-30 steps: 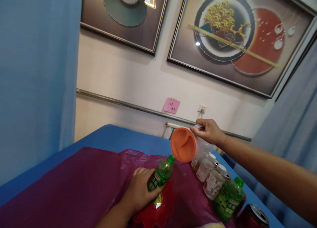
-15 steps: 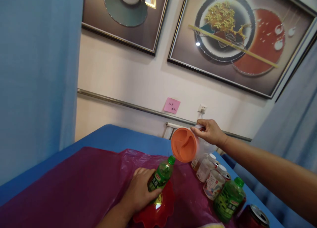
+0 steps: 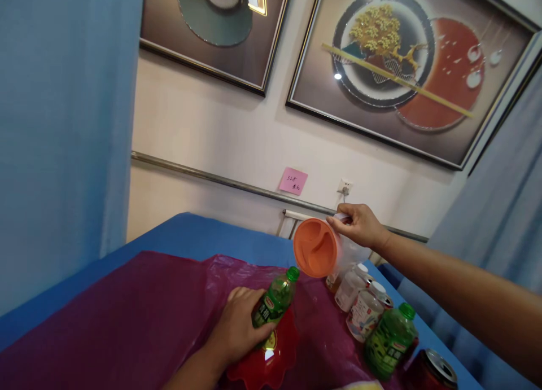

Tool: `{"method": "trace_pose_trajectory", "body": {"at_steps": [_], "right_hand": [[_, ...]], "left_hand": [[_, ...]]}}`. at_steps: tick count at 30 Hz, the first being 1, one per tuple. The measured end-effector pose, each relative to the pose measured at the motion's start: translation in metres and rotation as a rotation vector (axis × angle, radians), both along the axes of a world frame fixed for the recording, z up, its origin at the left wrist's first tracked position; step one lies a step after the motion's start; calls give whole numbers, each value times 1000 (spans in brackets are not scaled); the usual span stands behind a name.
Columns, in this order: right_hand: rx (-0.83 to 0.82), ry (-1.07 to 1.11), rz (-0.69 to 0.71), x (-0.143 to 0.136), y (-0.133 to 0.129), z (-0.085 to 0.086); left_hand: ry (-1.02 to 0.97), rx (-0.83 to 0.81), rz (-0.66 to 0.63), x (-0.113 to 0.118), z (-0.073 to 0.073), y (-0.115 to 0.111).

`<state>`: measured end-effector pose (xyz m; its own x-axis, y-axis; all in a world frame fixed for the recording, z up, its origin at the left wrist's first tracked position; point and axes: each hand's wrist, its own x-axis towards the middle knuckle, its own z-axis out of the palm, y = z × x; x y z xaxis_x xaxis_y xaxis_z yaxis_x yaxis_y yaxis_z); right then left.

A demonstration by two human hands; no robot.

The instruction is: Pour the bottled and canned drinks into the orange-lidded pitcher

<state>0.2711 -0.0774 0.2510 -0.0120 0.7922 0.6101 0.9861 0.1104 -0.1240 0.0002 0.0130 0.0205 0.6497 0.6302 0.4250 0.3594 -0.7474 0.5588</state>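
My left hand (image 3: 241, 325) is wrapped round a green plastic bottle (image 3: 277, 297) with a green cap, tilted a little to the right. Beneath the bottle lies a red dish (image 3: 285, 353) with a scalloped rim; whether the two touch I cannot tell. Beyond the bottle, my right hand (image 3: 359, 226) grips the handle of a translucent pitcher (image 3: 350, 253). The pitcher is tipped so that its orange lid (image 3: 315, 249) faces me. Its handle is mostly covered by my fingers.
Along the right side stand bottles with white caps (image 3: 363, 311), another green bottle (image 3: 392, 342) and a dark red can (image 3: 432, 370). A purple plastic sheet (image 3: 127, 322) covers much of the blue table (image 3: 203, 235). Blue curtains (image 3: 63, 125) hang on both sides.
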Motion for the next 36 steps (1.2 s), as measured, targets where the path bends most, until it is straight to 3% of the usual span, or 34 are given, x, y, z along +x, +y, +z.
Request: {"method": "trace_pose_trajectory", "body": {"at_steps": [36], "right_hand": [[-15, -7, 2, -3, -1, 3]], "left_hand": [[9, -11, -21, -1, 4, -3]]}}
